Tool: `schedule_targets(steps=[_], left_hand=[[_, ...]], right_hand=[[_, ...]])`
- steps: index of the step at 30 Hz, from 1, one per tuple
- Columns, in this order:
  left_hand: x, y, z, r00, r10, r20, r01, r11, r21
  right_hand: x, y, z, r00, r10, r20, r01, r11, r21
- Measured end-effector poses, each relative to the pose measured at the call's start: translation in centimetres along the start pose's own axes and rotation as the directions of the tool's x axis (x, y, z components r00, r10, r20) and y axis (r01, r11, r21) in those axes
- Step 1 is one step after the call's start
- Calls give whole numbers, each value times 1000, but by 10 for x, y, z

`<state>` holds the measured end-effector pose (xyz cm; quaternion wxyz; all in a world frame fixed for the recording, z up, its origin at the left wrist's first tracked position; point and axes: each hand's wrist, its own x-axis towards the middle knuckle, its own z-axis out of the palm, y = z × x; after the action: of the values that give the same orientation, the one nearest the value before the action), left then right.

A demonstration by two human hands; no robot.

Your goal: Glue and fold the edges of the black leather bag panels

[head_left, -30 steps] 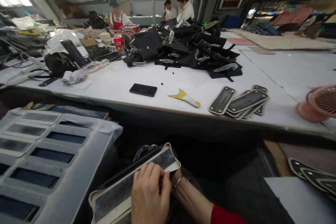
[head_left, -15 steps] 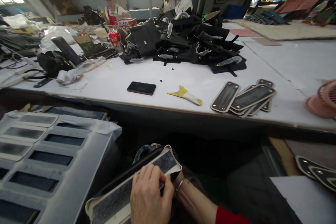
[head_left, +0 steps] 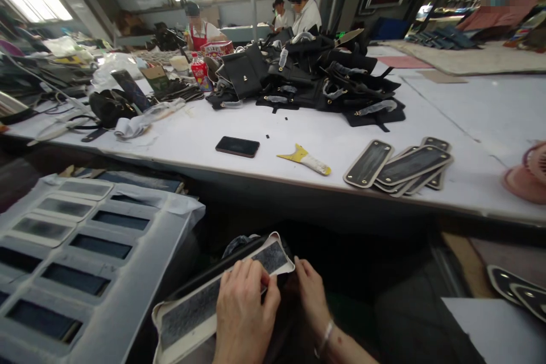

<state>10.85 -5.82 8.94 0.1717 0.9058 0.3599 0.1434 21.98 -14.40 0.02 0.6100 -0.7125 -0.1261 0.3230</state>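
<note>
Head view: 1 panel [head_left: 187, 318] slants lengthwise up-right (right hand [head_left: 313, 293] perhaps touching).

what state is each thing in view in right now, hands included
Left hand: curled over the pale-edged piece
Right hand: fingertips at that piece's far corner
Pale-edged piece: slanted, its corner edges curling up
Phone: lying flat, screen dark
Yellow tool: lying flat
Studded panels: overlapping loosely
Bottle: upright
Black bags: heaped together
Pink fan: partly out of frame, spinning or not unclear
</note>
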Motion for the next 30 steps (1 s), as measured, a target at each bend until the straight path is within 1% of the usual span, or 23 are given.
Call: schedule_targets(steps=[1, 2, 3, 4, 5, 6, 7, 8, 9, 10, 12, 14, 17, 20, 23, 26, 30], left_hand=[[0, 1, 0, 1000, -13, 1, 13, 1000, -3], [-1, 2, -1, 1000, -24, 3, 24, 1000, -6], [-1, 3, -1, 999, -38, 3, 38, 999, -6], [-1, 5, -1, 999, -46, 3, 46, 999, -6], [-1, 6, -2, 999, -50, 5, 50, 999, -6], [-1, 7, -2, 999, -47, 6, 47, 999, -6], [-1, 7, -3, 999, -43, 1, 43, 999, -4], [-1, 8, -3, 999, -35, -10, 35, 999, -2], [-2, 8, -3, 999, -20, -26, 20, 1000, 1], [-3, 8, -3, 999, 3, -47, -2, 1000, 6], [-8, 6, -3, 993, 66, -102, -64, 998, 25], [-14, 2, -2, 975, 127, -181, -122, 992, 42], [-26, -8, -4, 948, 142, -285, -140, 990, 29], [-35, -17, -7, 954, 117, -277, -120, 993, 6], [-38, -22, -11, 958, 85, -274, -85, 996, 12], [-39, -25, -15, 958, 65, -279, -60, 998, 24], [-46, -36, -20, 966, 69, -249, -61, 997, 40]], right_hand=[[-7, -4, -8, 997, -73, 0, 73, 997, -30], [-15, -10, -17, 978, -205, 18, 206, 975, -82], [-23, -17, -25, 923, -381, 57, 385, 910, -153], [-31, -24, -32, 813, -569, 121, 581, 782, -226], [-38, -32, -37, 663, -720, 204, 743, 603, -289], [-43, -38, -38, 516, -807, 289, 843, 417, -340], [-46, -42, -38, 412, -838, 358, 883, 271, -383], [-47, -45, -36, 350, -841, 412, 890, 161, -426], [-48, -46, -32, 316, -833, 454, 881, 80, -466], [-47, -45, -29, 302, -821, 485, 864, 22, -503], [-47, -41, -22, 304, -797, 522, 827, -51, -559], [-48, -37, -19, 313, -783, 538, 802, -85, -591], [-52, -33, -16, 333, -766, 549, 781, -103, -616], [-56, -32, -11, 331, -760, 559, 780, -113, -615], [-59, -32, -2, 320, -768, 555, 786, -112, -608], [-63, -33, 7, 320, -780, 539, 792, -92, -604], [-69, -32, 19, 311, -792, 525, 812, -66, -580]])
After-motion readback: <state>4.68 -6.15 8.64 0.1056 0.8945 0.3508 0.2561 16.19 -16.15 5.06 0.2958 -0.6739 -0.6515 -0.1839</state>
